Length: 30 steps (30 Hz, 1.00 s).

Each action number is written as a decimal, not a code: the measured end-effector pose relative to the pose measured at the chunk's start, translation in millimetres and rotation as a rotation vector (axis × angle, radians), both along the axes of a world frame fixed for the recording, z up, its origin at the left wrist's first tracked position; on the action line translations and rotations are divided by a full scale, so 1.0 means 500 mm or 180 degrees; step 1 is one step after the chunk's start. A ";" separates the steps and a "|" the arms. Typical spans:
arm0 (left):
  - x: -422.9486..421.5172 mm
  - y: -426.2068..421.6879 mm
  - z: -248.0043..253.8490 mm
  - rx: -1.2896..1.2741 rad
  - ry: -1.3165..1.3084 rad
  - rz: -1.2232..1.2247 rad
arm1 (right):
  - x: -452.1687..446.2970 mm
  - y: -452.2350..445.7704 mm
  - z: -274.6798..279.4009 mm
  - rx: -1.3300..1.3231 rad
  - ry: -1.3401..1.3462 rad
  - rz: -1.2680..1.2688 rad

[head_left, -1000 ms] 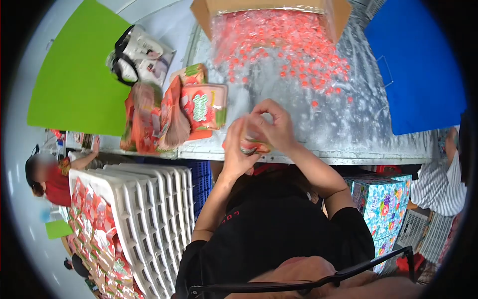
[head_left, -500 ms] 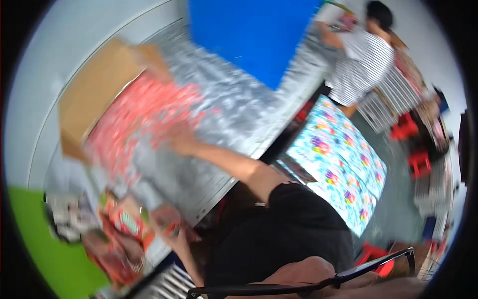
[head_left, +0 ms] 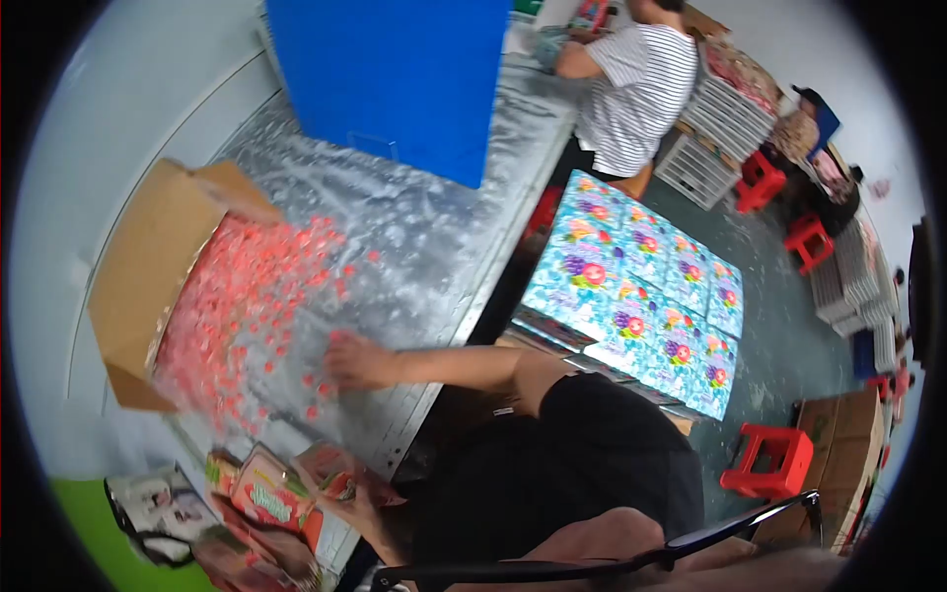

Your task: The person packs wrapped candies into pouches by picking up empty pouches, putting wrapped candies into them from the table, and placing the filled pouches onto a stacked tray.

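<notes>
The red pieces (head_left: 258,286) lie loose on the worktop (head_left: 419,232), spreading from the carton (head_left: 148,276). The right hand (head_left: 361,365) is the nearer, at their edge; the main heap lies beyond it, carton-side. Its fingers are curled; whether they pinch a piece cannot be told. The left hand (head_left: 359,507) grips a packet (head_left: 327,468), long axis unclear.

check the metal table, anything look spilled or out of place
Small red pieces spread loosely from the open cardboard box onto the metal table, a few scattered near the right hand. That resembles a spill, though it may be deliberate, with the hand working beside them.
</notes>
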<state>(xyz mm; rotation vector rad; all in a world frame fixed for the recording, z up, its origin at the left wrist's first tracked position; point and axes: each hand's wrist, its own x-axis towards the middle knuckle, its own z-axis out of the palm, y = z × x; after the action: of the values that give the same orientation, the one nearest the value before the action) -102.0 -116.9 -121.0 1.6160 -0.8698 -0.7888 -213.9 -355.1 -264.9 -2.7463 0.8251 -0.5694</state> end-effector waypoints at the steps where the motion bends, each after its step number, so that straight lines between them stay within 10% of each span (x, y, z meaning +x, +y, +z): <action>1: -0.012 0.015 0.039 0.0701 0.0930 0.0124 | -0.025 0.002 0.060 0.0175 0.0684 -0.0009; 3: 0.048 0.035 -0.111 -0.0336 0.0825 -0.0005 | -0.037 -0.036 -0.128 -0.1300 0.0165 -0.0503; 5: 0.132 0.091 -0.258 0.0000 -0.0641 0.0251 | -0.107 -0.073 -0.062 0.0171 -0.0134 0.0256; 8: 0.069 0.051 -0.098 -0.0491 -0.0712 0.0359 | -0.119 -0.061 -0.035 0.0086 -0.0051 -0.0977; 30: 0.078 0.099 -0.097 -0.0258 -0.0394 0.0636 | 0.027 0.057 0.059 0.0248 -0.0301 -0.0507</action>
<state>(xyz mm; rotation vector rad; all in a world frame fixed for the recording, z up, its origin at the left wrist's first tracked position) -62.7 -67.5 -169.3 1.6632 -0.8017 -0.5124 -200.4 -326.6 -235.4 -2.5777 1.0264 -0.6762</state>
